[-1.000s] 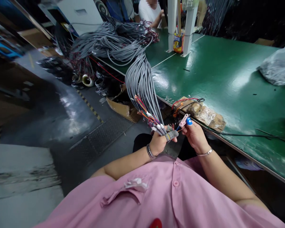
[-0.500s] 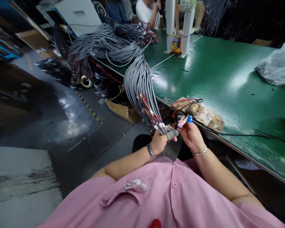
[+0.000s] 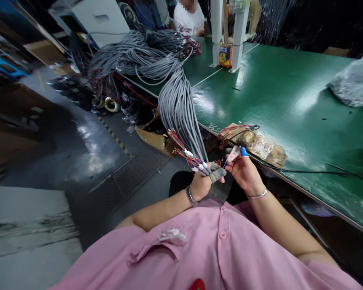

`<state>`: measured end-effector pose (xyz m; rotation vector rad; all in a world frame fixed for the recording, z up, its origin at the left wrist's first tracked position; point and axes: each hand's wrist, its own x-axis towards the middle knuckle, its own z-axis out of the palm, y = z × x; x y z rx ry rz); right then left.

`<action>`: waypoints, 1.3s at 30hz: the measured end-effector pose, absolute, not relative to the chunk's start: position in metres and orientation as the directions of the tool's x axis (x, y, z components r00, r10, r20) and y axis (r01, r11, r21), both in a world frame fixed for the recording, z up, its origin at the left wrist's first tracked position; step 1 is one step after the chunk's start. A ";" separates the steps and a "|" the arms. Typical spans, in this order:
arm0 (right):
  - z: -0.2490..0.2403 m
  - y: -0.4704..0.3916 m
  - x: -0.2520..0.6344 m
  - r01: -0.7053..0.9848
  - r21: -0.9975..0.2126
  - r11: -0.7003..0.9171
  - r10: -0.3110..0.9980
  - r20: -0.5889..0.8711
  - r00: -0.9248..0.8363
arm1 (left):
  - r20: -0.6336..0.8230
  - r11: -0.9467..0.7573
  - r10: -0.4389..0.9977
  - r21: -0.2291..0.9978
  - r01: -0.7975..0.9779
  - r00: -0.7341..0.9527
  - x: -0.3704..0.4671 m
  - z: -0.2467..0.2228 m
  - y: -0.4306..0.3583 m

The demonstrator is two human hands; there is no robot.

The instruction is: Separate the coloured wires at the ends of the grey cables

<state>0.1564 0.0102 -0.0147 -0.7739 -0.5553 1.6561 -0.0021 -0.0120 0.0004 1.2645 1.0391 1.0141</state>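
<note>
My left hand (image 3: 201,184), with grey covers on some fingers, is closed around the ends of several grey cables (image 3: 181,104). Their stripped coloured wires (image 3: 184,151) fan out to the upper left of that hand. Just to the right, my right hand (image 3: 245,173) pinches a small pale pink tool (image 3: 233,154); a blue cover (image 3: 244,152) sits on one of its fingertips. Thin wires lie between the two hands, too small to follow. From my left hand the cables run up and over the table edge to a large heap (image 3: 133,50).
A wooden block (image 3: 254,143) with tape and red and black leads lies at the edge of the green table (image 3: 275,96). White posts (image 3: 237,40), a plastic bag (image 3: 355,80) and a person in white (image 3: 189,18) are farther back. An open carton (image 3: 153,139) stands below.
The coloured wire ends have swung left and lower in my left hand. The pink tool and my right hand have shifted slightly. The person's raised hand behind has come down.
</note>
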 end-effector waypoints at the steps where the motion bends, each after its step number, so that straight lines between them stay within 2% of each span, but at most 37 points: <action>1: -0.014 0.010 0.156 -0.652 -0.730 -0.204 0.978 -0.186 -0.097 | -0.038 0.043 0.973 0.999 -0.017 0.227 -0.002 0.001 -0.012; 6: -0.016 0.009 0.154 -0.599 -0.787 -0.144 0.987 -0.161 -0.027 | -0.026 0.031 0.979 0.999 -0.022 0.203 0.001 0.003 -0.010; 10: -0.024 0.014 0.154 -0.609 -0.782 -0.135 0.987 -0.163 -0.011 | -0.037 0.045 0.977 0.999 -0.031 0.210 0.004 0.002 -0.007; 16: -0.023 0.018 0.152 -0.654 -0.727 -0.209 0.976 -0.195 -0.095 | 0.001 0.014 0.974 0.998 -0.061 0.225 0.004 0.001 -0.006; 23: -0.028 0.022 0.148 -0.660 -0.740 -0.130 0.984 -0.180 0.008 | -0.020 0.025 0.973 0.999 -0.020 0.230 0.004 0.000 -0.006; 31: -0.029 0.011 0.153 -0.708 -0.664 -0.242 0.969 -0.203 -0.141 | -0.005 0.008 0.977 1.000 -0.017 0.214 -0.001 -0.006 -0.011; 35: -0.026 -0.004 0.159 -0.589 -0.750 -0.302 0.949 -0.175 -0.264 | 0.009 -0.003 0.971 1.000 -0.024 0.238 -0.007 -0.005 -0.014; 39: -0.020 -0.016 0.159 -0.421 -0.891 -0.169 0.975 -0.089 -0.203 | 0.035 -0.046 0.949 0.999 0.028 0.314 -0.011 0.000 -0.012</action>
